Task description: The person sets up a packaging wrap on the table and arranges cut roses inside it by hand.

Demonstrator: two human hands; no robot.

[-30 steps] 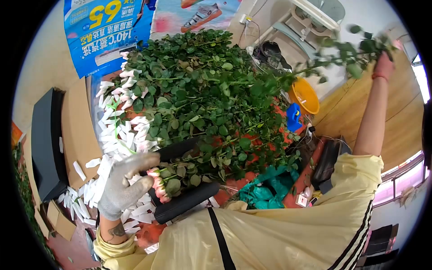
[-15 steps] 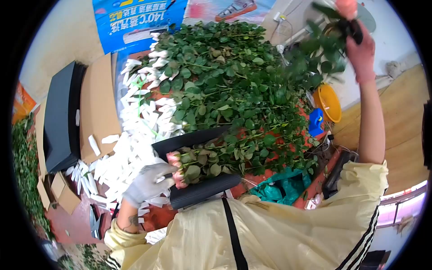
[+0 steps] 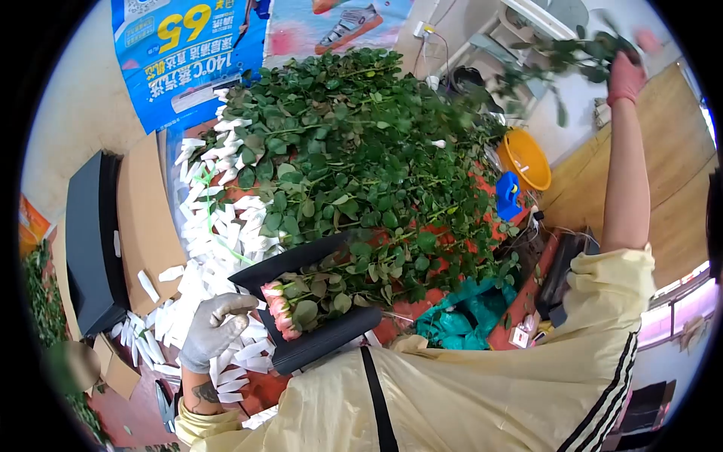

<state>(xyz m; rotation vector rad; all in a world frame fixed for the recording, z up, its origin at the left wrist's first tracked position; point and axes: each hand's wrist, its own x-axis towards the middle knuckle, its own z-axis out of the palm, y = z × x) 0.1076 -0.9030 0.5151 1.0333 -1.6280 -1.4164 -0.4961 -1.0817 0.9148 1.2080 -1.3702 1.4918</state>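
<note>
My right hand, in a pink glove, is raised at the upper right, closed on a rose held sideways. Its pale pink bloom is blurred by motion, and the leafy stem points left. My left hand, in a grey-white glove, hovers left of a black wrapping sheet, fingers loosely curled with a gap to the thumb and nothing visible between them. On that sheet lies a row of pink roses, blooms to the left and leafy stems to the right. White paper-like sleeves surround my left hand.
A big heap of leafy rose stems covers the table's middle. Stacked black sheets and cardboard stand left. At the right are a yellow basin, a blue tape dispenser and a green plastic bag.
My right hand has moved right and slightly down with the rose. My left hand has drawn back from the pink blooms on the black sheet. The head view has shifted.
</note>
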